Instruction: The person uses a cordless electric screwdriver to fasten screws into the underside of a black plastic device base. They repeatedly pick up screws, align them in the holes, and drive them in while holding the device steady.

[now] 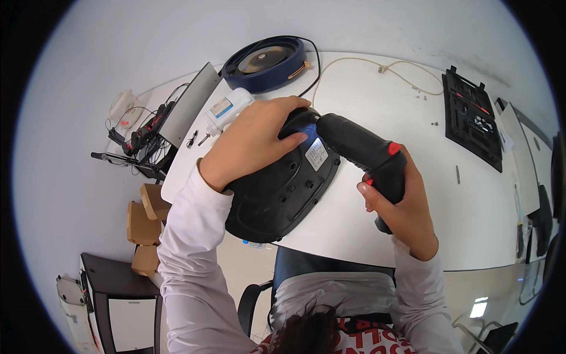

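My left hand (256,138) grips the far end of a black plastic appliance base (277,197), its thumb pressed on a blue patch. The base is tilted with its underside up, showing several screw holes, small feet and a white label (316,154). In my right hand (410,206) is a black cordless screwdriver (359,138) with red accents. My fingers wrap its handle, and the thumb lies by the red trigger. The screwdriver's tip points left and meets the base close to my left fingertips. Whether it sits in a screw I cannot tell.
On the white table (365,248) stand a round navy housing (236,76) with a cord and a white bottle (240,100). At right lie an opened black tool case (454,121), small screws (435,124) and a thin metal bit (458,174). A monitor (191,106) edges the left.
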`<state>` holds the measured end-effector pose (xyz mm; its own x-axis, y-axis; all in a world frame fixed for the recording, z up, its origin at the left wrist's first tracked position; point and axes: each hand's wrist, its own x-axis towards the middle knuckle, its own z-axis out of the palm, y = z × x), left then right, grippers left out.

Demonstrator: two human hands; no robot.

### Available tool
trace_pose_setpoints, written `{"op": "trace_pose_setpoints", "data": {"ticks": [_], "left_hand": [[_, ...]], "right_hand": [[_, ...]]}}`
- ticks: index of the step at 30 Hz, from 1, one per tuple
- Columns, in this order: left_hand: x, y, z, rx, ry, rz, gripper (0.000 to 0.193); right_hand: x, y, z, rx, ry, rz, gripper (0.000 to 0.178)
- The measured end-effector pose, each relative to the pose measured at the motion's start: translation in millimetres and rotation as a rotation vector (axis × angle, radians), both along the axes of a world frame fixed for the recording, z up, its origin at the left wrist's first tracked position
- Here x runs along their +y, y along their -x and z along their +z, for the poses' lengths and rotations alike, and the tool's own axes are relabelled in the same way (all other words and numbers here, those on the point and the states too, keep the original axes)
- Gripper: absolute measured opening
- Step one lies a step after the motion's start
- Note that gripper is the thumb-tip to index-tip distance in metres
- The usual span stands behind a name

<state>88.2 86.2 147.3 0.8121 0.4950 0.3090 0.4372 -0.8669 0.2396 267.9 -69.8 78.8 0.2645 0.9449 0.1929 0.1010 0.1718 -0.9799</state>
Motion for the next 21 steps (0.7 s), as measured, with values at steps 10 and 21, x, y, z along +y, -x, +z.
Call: {"op": "trace_pose_setpoints", "data": {"ticks": [10,21], "left_hand": [[1.3,0.5,0.5,-0.005,0.025,0.006,0.039],[3.3,0.3,-0.7,-0.018,0.045,0.016,0.038]], "right_hand": [[-1.2,2.5,0.7,-0.008,0.02,-0.014,0.047],[-1.0,2.4,8.8,-0.032,0.066,-0.018,0.045]]}}
